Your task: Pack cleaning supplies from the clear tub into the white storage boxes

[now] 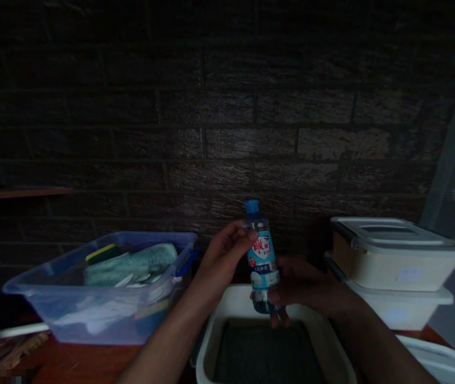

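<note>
Aloft, bottle (262,261); leftward, cloth (153,260) in bin (99,332).

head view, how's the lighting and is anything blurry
Head view: dim, the wall nearly black toward the top; head view: right hand more shadowed than left hand; head view: on the bottle, large red lettering is distinct, the smallest print too soft to read.

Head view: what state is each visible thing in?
Bottle: held above the bin, slightly tilted
Cap: on
Left hand: gripping bottle's upper part
Right hand: holding bottle's lower part
Tub: open, holding cloth and sponge
Bin: open, dark inside
Upper box: lidded, stacked
Lower box: beneath upper box
</note>
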`<state>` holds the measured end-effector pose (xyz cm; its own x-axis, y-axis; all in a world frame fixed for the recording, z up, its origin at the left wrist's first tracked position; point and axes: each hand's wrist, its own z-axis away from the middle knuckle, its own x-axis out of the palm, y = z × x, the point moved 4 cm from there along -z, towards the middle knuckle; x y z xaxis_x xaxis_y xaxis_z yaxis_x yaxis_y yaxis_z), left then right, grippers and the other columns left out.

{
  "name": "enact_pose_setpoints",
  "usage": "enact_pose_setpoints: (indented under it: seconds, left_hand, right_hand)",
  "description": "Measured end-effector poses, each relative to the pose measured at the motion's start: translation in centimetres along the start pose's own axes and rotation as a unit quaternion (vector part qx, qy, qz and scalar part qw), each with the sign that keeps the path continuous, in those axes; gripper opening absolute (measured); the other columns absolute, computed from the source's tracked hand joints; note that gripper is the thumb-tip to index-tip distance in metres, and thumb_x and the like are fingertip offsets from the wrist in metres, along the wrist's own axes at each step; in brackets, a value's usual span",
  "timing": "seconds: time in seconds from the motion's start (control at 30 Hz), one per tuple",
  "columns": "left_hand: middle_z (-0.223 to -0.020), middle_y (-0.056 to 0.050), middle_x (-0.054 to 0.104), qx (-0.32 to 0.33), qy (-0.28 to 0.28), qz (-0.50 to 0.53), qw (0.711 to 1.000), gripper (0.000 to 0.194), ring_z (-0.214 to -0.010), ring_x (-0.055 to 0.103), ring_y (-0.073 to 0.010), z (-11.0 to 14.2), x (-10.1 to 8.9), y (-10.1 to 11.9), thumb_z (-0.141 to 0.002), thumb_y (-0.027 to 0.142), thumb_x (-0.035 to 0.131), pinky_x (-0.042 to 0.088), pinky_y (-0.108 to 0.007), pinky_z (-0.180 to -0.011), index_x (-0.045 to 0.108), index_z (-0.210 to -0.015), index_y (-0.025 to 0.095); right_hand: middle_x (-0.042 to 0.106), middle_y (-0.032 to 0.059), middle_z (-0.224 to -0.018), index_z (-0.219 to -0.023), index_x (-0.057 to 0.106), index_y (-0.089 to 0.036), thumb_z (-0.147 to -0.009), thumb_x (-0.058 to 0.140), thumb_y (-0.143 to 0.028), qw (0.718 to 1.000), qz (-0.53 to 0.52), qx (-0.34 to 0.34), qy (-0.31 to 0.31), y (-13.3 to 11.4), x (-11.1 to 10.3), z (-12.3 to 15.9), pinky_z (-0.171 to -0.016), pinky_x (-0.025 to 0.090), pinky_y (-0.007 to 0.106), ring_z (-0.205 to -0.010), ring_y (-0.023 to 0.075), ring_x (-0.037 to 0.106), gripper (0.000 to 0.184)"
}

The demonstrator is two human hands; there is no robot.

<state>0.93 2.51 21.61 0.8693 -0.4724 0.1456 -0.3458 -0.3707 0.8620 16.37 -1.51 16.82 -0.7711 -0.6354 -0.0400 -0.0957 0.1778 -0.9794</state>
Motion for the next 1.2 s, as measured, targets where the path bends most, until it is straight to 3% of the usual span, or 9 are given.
enact_pose_setpoints:
  seconds: [0.23,0.37,0.6,0.87,1.1,1.2]
  left_hand:
    - [-0.101,-0.004,0.078,0.001,-0.003,0.0,1.0,0.03,-0.089,0.069,-0.0206,0.0,0.7,-0.4,-0.086,0.039,0.079,0.049,-0.03,-0.081,0.074,-0.109,0.02]
    - [-0.102,-0.006,0.078,-0.009,-0.023,0.003,1.0,0.035,-0.089,0.069,-0.021,0.0,0.9,-0.7,-0.086,0.04,0.079,0.049,-0.029,-0.08,0.074,-0.114,0.02]
    - [-0.105,-0.005,0.078,0.006,0.012,0.034,0.999,0.034,-0.093,0.069,-0.0214,0.4,0.5,-0.4,-0.086,0.04,0.079,0.049,-0.03,-0.083,0.075,-0.116,0.023]
    - [-0.114,-0.007,0.078,-0.002,0.036,0.0,0.999,0.042,-0.097,0.071,-0.0257,0.2,0.6,-0.8,-0.088,0.046,0.076,0.052,-0.033,-0.078,0.069,-0.123,0.025]
    - [-0.115,-0.008,0.078,-0.013,0.01,0.02,1.0,0.041,-0.093,0.074,-0.0248,0.2,0.8,-0.8,-0.088,0.047,0.076,0.055,-0.033,-0.075,0.067,-0.12,0.024]
    - [-0.118,-0.009,0.078,-0.018,0.009,0.071,0.997,0.039,-0.096,0.075,-0.0251,0.3,0.9,-0.7,-0.091,0.044,0.074,0.057,-0.035,-0.081,0.067,-0.122,0.022]
  right_hand:
    - [0.069,0.0,-0.089,-0.112,0.067,-0.017,-0.08,0.087,-0.034,0.999,0.021,0.021,0.042,0.3,-0.5,0.9,-0.066,0.051,0.022,-0.073,0.012,0.063,0.042]
    - [0.064,-0.0022,-0.091,-0.114,0.068,-0.018,-0.076,0.09,-0.031,0.999,0.007,0.015,0.027,0.1,-0.5,1.3,-0.072,0.047,0.023,-0.08,0.0118,0.057,0.045]
    - [0.07,0.0009,-0.095,-0.112,0.069,-0.018,-0.078,0.088,-0.032,0.999,-0.011,0.029,0.021,0.3,-1.0,1.4,-0.075,0.05,0.025,-0.079,0.0123,0.062,0.041]
    - [0.07,0.0011,-0.088,-0.115,0.066,-0.016,-0.077,0.089,-0.033,0.998,0.029,0.012,0.048,1.7,-1.3,0.3,-0.064,0.048,0.023,-0.071,0.0118,0.062,0.047]
    - [0.069,0.0028,-0.105,-0.126,0.064,-0.018,-0.073,0.092,-0.026,0.999,-0.002,-0.007,0.05,1.4,-0.4,0.4,-0.08,0.047,0.027,-0.09,0.0147,0.061,0.061]
    - [0.068,0.0011,-0.099,-0.117,0.066,-0.017,-0.075,0.091,-0.031,0.998,0.007,-0.005,0.059,1.2,-0.2,0.2,-0.076,0.045,0.026,-0.086,0.0139,0.06,0.051]
